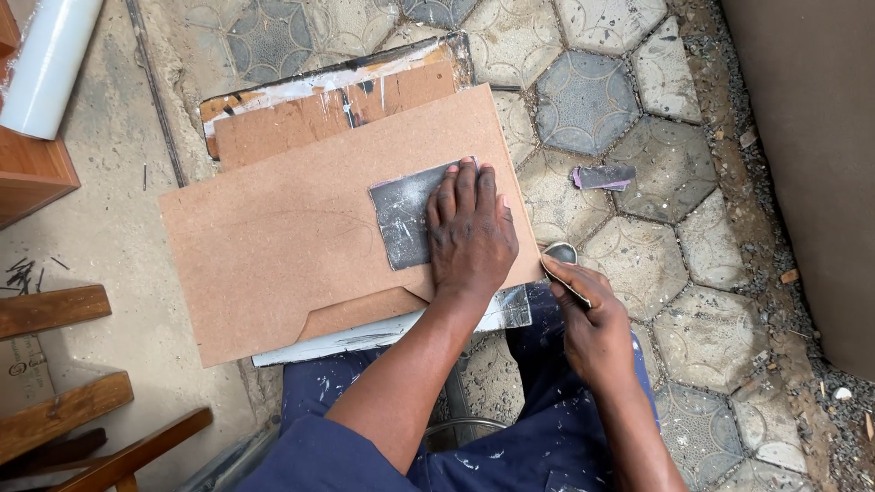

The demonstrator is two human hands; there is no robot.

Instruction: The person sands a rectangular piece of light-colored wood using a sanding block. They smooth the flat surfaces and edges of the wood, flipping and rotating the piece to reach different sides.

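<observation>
Outdoor floor: hexagonal patterned pavers (583,100), dusty, with a bare concrete strip on the left side.

Nearest the camera: person's lap in dark blue work clothes (538,446) with white paint flecks, both forearms reaching forward from it.

Right hand (592,319): closed in a pinch on the near right corner of the brown fibreboard panel (273,246), thumb on top at the edge. A small grey round object (561,251) sits just beyond its fingertips; can't tell what it is.

Left hand (469,232): flat, palm down, fingers straight and together, pressing on the right half of a grey sheet of sandpaper (406,214). Not curled around anything, just bearing down. The sandpaper lies flat on the panel, its left half sticking out past the hand, its surface scuffed with pale dust.

The panel is under both hands, tilted slightly in view, with a faint curved pencil line left of the left hand. A shallow curved cut-out piece shows at its near edge, just left of the left wrist. Below the panel, a white-painted board (383,333) pokes out along the near edge.

Beyond the left hand: an older chipped board (337,91) with torn brown face and white paint remnants, partly under the panel's far edge.

Right of and beyond the left hand, well apart: a small scrap of sandpaper (603,176) on the pavers.

Far left of the hands: wooden frame pieces (55,364), the corner of a brown wooden cabinet (32,173), and a white roll (50,64) lying on it. Far right: a plain brown wall (811,164) with gravel along its base.
</observation>
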